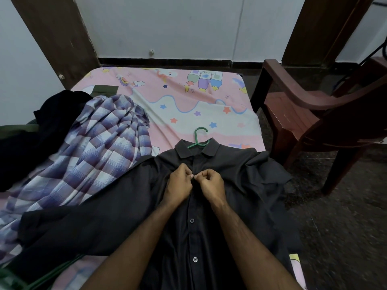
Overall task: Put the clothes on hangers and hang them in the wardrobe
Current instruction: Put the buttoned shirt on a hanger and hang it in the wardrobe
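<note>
1. A dark grey shirt (209, 206) is lying face up on the pink bed sheet (188, 97), its long axis running from the viewer toward the far wall, collar pointing away.
2. A green hanger (198, 137) is poking its hook out of the collar.
3. The left hand (180, 182) and right hand (211, 183) are both pinching the placket just below the collar, fingers curled.
4. A checked shirt (94, 143) is lying just beside it on the left.
</note>
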### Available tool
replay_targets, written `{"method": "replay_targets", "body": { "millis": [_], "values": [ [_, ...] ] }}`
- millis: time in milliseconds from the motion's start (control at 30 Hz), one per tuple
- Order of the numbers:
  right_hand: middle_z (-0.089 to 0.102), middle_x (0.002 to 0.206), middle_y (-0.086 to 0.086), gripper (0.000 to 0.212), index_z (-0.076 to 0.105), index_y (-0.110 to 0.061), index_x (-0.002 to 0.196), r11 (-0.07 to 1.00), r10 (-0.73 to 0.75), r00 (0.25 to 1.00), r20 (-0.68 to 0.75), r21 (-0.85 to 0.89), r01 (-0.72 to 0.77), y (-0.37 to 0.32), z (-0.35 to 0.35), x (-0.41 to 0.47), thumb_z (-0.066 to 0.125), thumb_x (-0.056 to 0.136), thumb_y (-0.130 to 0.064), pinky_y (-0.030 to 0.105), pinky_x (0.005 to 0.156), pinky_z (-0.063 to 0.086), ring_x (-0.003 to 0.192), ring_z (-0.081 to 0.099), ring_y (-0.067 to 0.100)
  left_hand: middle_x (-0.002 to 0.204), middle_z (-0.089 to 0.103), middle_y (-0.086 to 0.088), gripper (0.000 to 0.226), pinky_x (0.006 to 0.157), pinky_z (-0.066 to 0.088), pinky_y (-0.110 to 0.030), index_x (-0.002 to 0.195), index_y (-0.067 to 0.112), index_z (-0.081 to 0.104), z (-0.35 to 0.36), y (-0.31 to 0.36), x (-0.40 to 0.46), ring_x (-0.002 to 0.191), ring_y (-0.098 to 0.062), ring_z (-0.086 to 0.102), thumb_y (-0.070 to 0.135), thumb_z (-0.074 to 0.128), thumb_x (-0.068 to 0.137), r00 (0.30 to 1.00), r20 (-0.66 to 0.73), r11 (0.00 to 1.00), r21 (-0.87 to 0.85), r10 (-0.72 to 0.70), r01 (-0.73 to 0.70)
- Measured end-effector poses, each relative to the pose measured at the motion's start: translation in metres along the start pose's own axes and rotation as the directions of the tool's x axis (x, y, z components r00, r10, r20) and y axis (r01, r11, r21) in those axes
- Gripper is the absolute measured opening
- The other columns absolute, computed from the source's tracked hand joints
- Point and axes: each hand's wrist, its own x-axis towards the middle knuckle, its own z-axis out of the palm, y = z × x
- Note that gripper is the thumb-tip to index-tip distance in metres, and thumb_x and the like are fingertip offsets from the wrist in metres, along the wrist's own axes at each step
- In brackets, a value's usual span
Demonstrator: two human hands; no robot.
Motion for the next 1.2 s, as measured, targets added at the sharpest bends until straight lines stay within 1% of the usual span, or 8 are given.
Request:
{"method": "replay_targets", "body": {
  "millis": [200,333,400,567,700,900,1067,1200],
  "values": [
    [0.073,0.087,-0.001,0.015,0.066,-0.016,0.081,0.959,-0.023,1.000,-0.022,-0.282,0.016,-0.018,-0.016,0.011,0.065,0.088,-0.029,0.028,0.071,0.051,0.080,0.068,0.018,0.091,0.059,0.005,0.027,0.078,0.052,-0.039,0.102,0.017,0.051,-0.018,0.001,0.004,0.081,-0.012,0.059,0.007,0.068,0.085,0.972,-0.055,0.973,0.047,0.229,-0.226],
    [0.063,0.092,-0.001,0.005,0.058,-0.016,0.090,0.870,-0.370,0.911,-0.183,-0.413,0.270,-0.037,-0.019,0.015,0.059,0.092,-0.020,0.033,0.074,0.046,0.085,0.059,0.018,0.118,0.052,0.003,0.033,0.084,0.050,-0.034,0.117,0.018,0.053,-0.043,0.020,0.026,0.102,-0.015,0.058,0.003,0.056,0.088,0.873,-0.137,0.879,0.173,0.467,-0.443],
    [0.059,0.092,-0.001,0.006,0.056,-0.016,0.091,0.816,-0.488,0.858,-0.161,-0.433,0.383,-0.043,-0.010,0.019,0.061,0.090,-0.017,0.035,0.077,0.047,0.088,0.056,0.019,0.126,0.052,0.003,0.042,0.085,0.051,-0.035,0.125,0.021,0.052,-0.046,0.026,0.044,0.108,-0.018,0.058,0.002,0.050,0.088,0.868,-0.031,0.850,0.225,0.495,-0.477],
    [0.066,0.097,0.001,0.013,0.060,-0.015,0.093,0.894,-0.258,0.962,-0.087,-0.400,0.204,-0.038,0.001,0.038,0.067,0.086,-0.024,0.034,0.081,0.049,0.094,0.061,0.022,0.118,0.050,-0.001,0.032,0.097,0.047,-0.043,0.116,0.019,0.062,-0.029,0.009,0.081,0.110,-0.023,0.058,0.005,0.055,0.089,0.919,0.287,0.877,0.321,0.269,-0.357],
    [0.069,0.093,0.000,0.008,0.065,-0.014,0.090,0.928,-0.245,0.960,-0.135,-0.318,0.192,-0.017,-0.001,0.037,0.066,0.086,-0.019,0.035,0.083,0.052,0.091,0.065,0.020,0.097,0.044,0.007,0.024,0.098,0.047,-0.037,0.100,0.027,0.070,-0.018,0.000,0.085,0.094,-0.010,0.056,0.006,0.066,0.088,0.947,0.192,0.941,0.172,0.259,-0.292],
    [0.072,0.093,-0.004,0.043,0.069,-0.020,0.091,0.955,-0.011,0.977,-0.214,-0.293,-0.053,-0.038,0.008,0.039,0.067,0.083,-0.062,0.032,0.076,0.052,0.090,0.066,0.019,0.094,0.057,0.007,0.028,0.089,0.051,-0.040,0.100,0.020,0.066,-0.010,-0.003,0.076,0.090,-0.011,0.060,-0.002,0.065,0.083,0.938,0.133,0.945,0.036,0.319,-0.326],
    [0.072,0.102,0.004,0.026,0.069,-0.016,0.096,0.895,0.020,0.953,-0.303,-0.420,-0.153,-0.046,0.019,0.044,0.064,0.088,-0.040,0.031,0.075,0.047,0.100,0.067,0.028,0.099,0.058,-0.003,0.023,0.087,0.051,-0.030,0.098,0.012,0.063,-0.013,-0.007,0.075,0.089,-0.012,0.059,-0.006,0.061,0.084,0.934,0.077,0.929,0.101,0.350,-0.357],
    [0.071,0.097,0.001,0.013,0.066,-0.016,0.097,0.939,-0.041,0.974,-0.223,-0.341,-0.038,-0.035,0.004,0.039,0.066,0.090,-0.027,0.027,0.073,0.042,0.096,0.065,0.024,0.095,0.055,-0.003,0.003,0.082,0.051,-0.035,0.090,0.008,0.063,-0.013,-0.005,0.081,0.076,-0.016,0.056,0.006,0.065,0.090,0.946,0.052,0.931,0.164,0.321,-0.325]
  ]
}}
